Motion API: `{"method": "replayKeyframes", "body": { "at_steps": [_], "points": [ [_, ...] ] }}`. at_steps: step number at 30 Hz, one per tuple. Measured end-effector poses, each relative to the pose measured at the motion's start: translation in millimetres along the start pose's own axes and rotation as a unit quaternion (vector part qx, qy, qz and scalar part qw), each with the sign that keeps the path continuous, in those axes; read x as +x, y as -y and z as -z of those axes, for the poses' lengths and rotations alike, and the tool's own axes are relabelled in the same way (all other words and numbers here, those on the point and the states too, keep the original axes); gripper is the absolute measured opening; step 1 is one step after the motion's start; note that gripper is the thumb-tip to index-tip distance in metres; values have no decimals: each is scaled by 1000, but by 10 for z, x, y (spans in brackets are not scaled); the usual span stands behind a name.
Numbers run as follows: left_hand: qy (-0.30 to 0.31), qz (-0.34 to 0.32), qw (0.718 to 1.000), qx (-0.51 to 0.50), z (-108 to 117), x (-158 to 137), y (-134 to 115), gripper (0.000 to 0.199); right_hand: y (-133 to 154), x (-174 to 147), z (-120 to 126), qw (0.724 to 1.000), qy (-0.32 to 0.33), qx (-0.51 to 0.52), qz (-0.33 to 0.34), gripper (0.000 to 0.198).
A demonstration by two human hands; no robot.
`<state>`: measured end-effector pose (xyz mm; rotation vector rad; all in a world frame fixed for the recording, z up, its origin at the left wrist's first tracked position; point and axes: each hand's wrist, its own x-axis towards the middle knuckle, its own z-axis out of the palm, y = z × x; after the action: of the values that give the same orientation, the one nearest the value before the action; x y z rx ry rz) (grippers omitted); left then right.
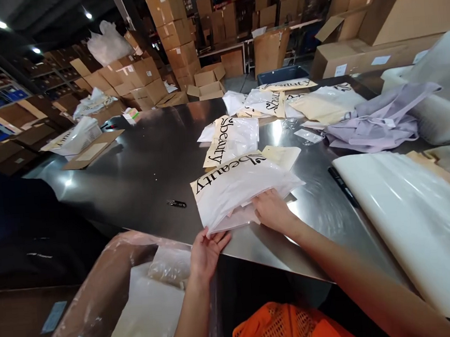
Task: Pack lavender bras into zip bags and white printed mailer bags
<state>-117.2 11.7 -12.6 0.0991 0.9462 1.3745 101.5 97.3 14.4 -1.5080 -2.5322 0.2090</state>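
Observation:
A white plastic bag (238, 185) with a cream strip printed "beauty" lies at the front of the metal table, its near edge parted. Something pale and flat shows inside. My left hand (208, 250) is palm up at the bag's lower left corner, with the corner between thumb and fingers. At the right part of the opening, my right hand (273, 209) is curled around the near edge, its fingertips hidden by the plastic. Behind the bag are another "beauty" bag (238, 136) and a cream sheet (282, 157). Small black thread snips (177, 204) lie to the left.
More printed bags (266, 103) are piled at the back beside lilac fabric (377, 120). White plastic sheeting (412, 226) covers the right side, with a black pen-like item (342, 186) alongside. A plastic-lined box (111, 265) stands below the front edge; cardboard (93, 150) lies far left.

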Motion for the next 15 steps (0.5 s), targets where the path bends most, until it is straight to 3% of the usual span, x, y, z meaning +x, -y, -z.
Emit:
{"method": "replayKeyframes", "body": {
  "at_steps": [4, 6, 8, 10, 12, 13, 15],
  "points": [
    [-21, -13, 993, 119, 95, -79, 69, 24, 270, -392, -219, 977, -85, 186, -53, 32],
    [-33, -43, 982, 180, 140, -100, 71, 27, 465, -627, -288, 947, -51, 310, -68, 26],
    [-60, -79, 975, 199, 185, -100, -23, 28, 565, -790, -287, 917, -16, 391, -74, 36],
    [-96, -125, 971, 181, 225, -72, -222, 29, 482, -872, -212, 908, -69, 391, -132, 44],
    [-119, -145, 970, 154, 250, -27, -454, 28, 221, -920, -90, 905, -148, 316, -242, 45],
    [-124, -127, 973, 148, 257, -11, -544, 28, 56, -941, -30, 901, -162, 272, -298, 45],
    [-128, -69, 977, 154, 263, -19, -599, 27, -251, -966, 45, 888, -123, 247, -366, 49]
  ]
}}
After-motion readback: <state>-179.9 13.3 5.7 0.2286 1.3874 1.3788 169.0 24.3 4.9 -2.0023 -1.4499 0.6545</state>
